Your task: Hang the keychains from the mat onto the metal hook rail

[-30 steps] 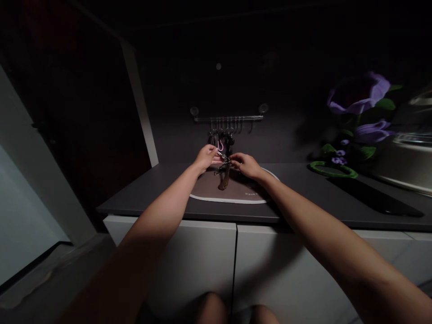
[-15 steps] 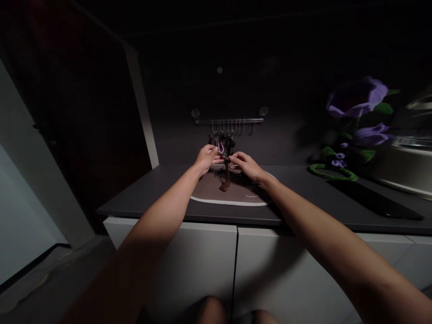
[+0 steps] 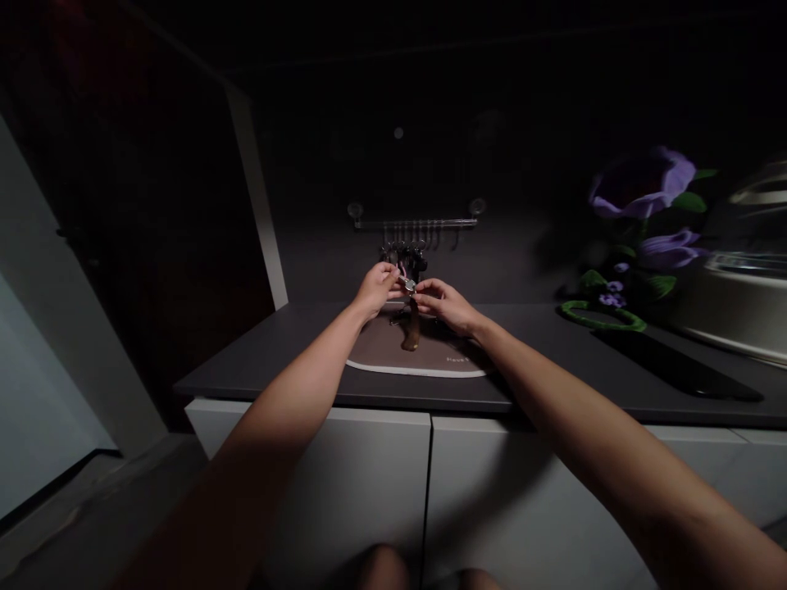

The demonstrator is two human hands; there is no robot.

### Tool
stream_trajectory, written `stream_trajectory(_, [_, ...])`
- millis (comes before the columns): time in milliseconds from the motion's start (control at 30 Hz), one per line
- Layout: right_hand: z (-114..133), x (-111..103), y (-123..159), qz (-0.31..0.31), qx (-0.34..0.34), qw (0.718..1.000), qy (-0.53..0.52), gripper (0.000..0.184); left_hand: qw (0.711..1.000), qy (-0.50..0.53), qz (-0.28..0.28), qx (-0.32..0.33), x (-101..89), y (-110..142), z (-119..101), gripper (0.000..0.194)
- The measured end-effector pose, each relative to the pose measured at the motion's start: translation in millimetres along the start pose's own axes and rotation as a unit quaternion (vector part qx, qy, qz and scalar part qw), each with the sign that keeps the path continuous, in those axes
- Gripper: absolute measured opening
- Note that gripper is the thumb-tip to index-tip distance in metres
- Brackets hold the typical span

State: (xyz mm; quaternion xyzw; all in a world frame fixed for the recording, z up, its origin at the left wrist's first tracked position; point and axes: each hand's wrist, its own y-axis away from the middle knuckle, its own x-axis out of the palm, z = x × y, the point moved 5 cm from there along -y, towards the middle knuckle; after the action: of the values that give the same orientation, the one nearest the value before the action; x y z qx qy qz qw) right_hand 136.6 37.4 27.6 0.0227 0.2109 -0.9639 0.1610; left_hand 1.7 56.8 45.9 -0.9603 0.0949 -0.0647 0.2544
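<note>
Both my hands meet over a brown mat with a white rim (image 3: 375,363) on a dark counter. My left hand (image 3: 376,288) pinches a small metal ring or clasp of a keychain (image 3: 409,285). My right hand (image 3: 446,305) pinches the same keychain from the right. A brown strap (image 3: 411,332) hangs from it down to the mat. Behind the hands, a hook rail (image 3: 415,222) on the wall carries several keys and a pink loop (image 3: 402,268).
Purple artificial flowers (image 3: 643,190) with a green loop (image 3: 599,315) stand at the counter's right. A metal pot (image 3: 741,291) sits at the far right, with a dark flat board (image 3: 676,367) before it. White cabinet doors (image 3: 369,467) lie below.
The hands have stayed at the keychain with small finger shifts. The view has tilted slightly.
</note>
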Motion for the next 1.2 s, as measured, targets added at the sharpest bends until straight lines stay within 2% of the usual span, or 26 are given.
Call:
stream_trajectory(100, [0.8,0.9,-0.3,0.008,-0.001,1.0,0.014,0.021,1.0,0.003,-0.001,0.002,0.4,0.2,-1.0,0.019])
stream_trajectory(200, [4.2,-0.3,-0.9,0.007,-0.033,0.998,0.06,0.024,1.0,-0.005,-0.011,0.001,-1.0,-0.6,-0.5,0.017])
stream_trajectory(467, [12.4,-15.8,-3.3,-0.073,-0.111,0.979,0.157,0.034,0.999,0.009,-0.038,-0.008,-6.6,-2.3,-0.3,0.011])
stream_trajectory(700, [10.5,-14.9,-3.8,-0.061,-0.105,0.975,0.184,0.033,0.996,0.071,-0.04,-0.04,-4.2,-1.7,5.0,0.011])
stream_trajectory(800, [11.0,-13.5,-2.3,-0.063,-0.09,0.979,0.174,0.034,0.994,0.094,-0.043,-0.041,-3.0,-1.5,6.2,0.012])
stream_trajectory(1000, [10.3,-13.6,-2.6,-0.054,-0.058,0.993,0.091,0.029,0.988,0.135,-0.061,-0.048,0.0,0.5,4.1,0.009])
stream_trajectory(1200, [12.8,-19.4,-2.5,-0.08,-0.078,0.992,0.057,0.024,0.988,0.142,-0.046,-0.047,2.0,-0.1,3.9,0.01])
